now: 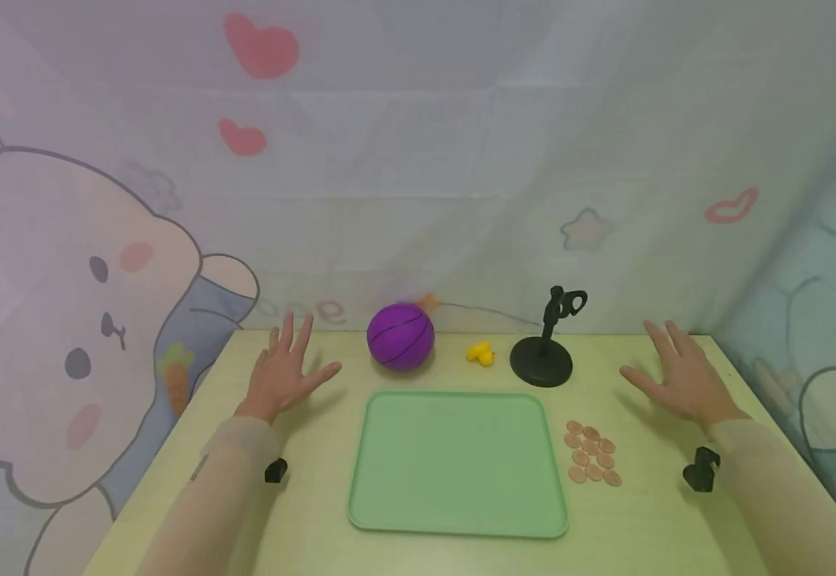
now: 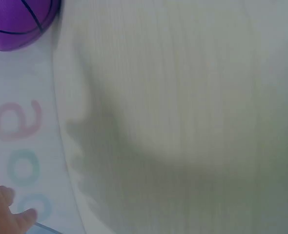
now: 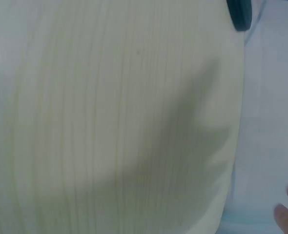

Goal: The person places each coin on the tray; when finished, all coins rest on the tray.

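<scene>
My left hand (image 1: 284, 378) hovers over the left part of the table with its fingers spread and nothing in it. The purple ball (image 1: 401, 337) with dark lines is the nearest thing to its right. On the far right, my right hand (image 1: 682, 379) is likewise spread and holds nothing. Nearest to it are several copper-coloured coins (image 1: 590, 446), lying flat in a cluster, and a black stand (image 1: 542, 361) with a round base and a clip-like top. A light green tray (image 1: 457, 531) lies between the hands, bare. Behind it sits a small yellow toy (image 1: 481, 354).
The pale wooden table (image 1: 302, 528) ends at the back against a hanging cloth (image 1: 418, 160) printed with hearts and a bunny. Small black wrist devices show on both sleeves. Each wrist view shows mostly tabletop and the hand's shadow.
</scene>
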`<state>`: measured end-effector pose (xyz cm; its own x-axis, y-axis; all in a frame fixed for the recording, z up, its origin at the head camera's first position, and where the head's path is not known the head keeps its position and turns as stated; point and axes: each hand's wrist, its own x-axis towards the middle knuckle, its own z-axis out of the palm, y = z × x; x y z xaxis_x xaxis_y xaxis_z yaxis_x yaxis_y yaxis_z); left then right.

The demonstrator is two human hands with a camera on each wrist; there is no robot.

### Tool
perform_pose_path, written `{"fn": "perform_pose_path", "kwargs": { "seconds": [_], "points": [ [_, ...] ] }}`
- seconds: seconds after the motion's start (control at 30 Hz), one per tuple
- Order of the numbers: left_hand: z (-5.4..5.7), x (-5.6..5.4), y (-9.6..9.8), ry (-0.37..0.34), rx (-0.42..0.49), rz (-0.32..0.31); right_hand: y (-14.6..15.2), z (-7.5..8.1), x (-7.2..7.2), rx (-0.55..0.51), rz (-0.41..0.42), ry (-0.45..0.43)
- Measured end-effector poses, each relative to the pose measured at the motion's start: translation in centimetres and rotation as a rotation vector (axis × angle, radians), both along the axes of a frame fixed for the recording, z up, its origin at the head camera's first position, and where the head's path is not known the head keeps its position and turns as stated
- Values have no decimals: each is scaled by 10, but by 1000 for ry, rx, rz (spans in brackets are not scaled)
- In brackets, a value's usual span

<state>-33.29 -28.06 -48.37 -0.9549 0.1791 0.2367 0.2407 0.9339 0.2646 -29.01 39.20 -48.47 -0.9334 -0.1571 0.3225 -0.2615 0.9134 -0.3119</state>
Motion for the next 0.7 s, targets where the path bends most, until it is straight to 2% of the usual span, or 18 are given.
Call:
{"fn": "perform_pose_path", "kwargs": {
  "seconds": [0.17,0.33,0.47,0.7],
  "points": [
    [2,17,3,-97,124,-28,-18,2,8,-44,121,-161],
    [1,34,11,-204,257,-84,-38,2,15,-74,224,-223],
    [-2,46,19,-311,347,-164,-55,1,15,-74,290,-276],
    [-6,61,31,-423,401,-323,-77,-2,14,-120,415,-374]
  ]
}}
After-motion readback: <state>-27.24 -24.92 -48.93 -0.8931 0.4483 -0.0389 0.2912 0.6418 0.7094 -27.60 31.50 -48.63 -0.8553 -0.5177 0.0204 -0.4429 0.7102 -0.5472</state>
